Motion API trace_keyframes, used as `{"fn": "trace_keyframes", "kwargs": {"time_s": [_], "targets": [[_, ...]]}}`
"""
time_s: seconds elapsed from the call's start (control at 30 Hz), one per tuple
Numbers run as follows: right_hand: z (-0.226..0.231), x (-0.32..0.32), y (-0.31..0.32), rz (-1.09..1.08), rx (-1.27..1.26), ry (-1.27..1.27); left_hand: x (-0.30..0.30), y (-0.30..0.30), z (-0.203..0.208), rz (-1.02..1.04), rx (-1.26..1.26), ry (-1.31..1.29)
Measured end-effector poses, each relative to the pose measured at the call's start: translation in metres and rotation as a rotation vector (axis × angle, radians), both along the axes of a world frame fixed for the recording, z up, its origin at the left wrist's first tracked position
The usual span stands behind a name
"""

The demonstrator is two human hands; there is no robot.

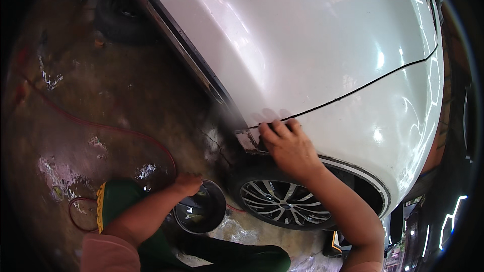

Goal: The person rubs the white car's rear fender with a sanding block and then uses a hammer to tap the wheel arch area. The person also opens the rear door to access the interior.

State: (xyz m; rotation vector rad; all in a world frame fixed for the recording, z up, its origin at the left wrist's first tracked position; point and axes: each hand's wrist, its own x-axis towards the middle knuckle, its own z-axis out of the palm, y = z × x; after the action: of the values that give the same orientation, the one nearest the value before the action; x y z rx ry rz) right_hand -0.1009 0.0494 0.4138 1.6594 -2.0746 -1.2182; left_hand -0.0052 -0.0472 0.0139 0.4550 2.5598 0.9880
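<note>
My left hand [189,185] is closed over the rim of a dark round bucket [222,206], which holds some liquid with light glinting on it. My right hand [290,148] rests on the white car body [333,85], fingers bent and apart, where the panel seam meets the front of the wheel arch. Its fingertips touch the paint and show as a faint reflection there. The palm side is hidden; a dark patch shows beside the fingers. Just below that hand is a car wheel [285,206] with a dark tyre and a silver multi-spoke rim.
A red hose [116,128] snakes over the wet, stained floor [121,90]. Another wheel [123,15] lies in shadow at the upper left. A dark sill strip [186,45] edges the car. My green-trousered leg [121,201] is beside the bucket.
</note>
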Motion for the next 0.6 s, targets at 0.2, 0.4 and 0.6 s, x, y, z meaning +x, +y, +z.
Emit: {"fn": "trace_keyframes", "kwargs": {"time_s": [0.2, 0.4, 0.6], "targets": [[-0.026, -0.004, -0.006, -0.051, 0.085, 0.028, 0.001, 0.003, -0.010, 0.002, 0.055, 0.150], [-0.018, -0.003, -0.007, 0.039, -0.012, 0.013, 0.004, 0.006, -0.016, 0.091, 0.031, 0.059], [-0.040, -0.007, -0.014, 0.026, 0.010, 0.068, -0.003, 0.007, -0.019, 0.013, 0.020, 0.104]]}}
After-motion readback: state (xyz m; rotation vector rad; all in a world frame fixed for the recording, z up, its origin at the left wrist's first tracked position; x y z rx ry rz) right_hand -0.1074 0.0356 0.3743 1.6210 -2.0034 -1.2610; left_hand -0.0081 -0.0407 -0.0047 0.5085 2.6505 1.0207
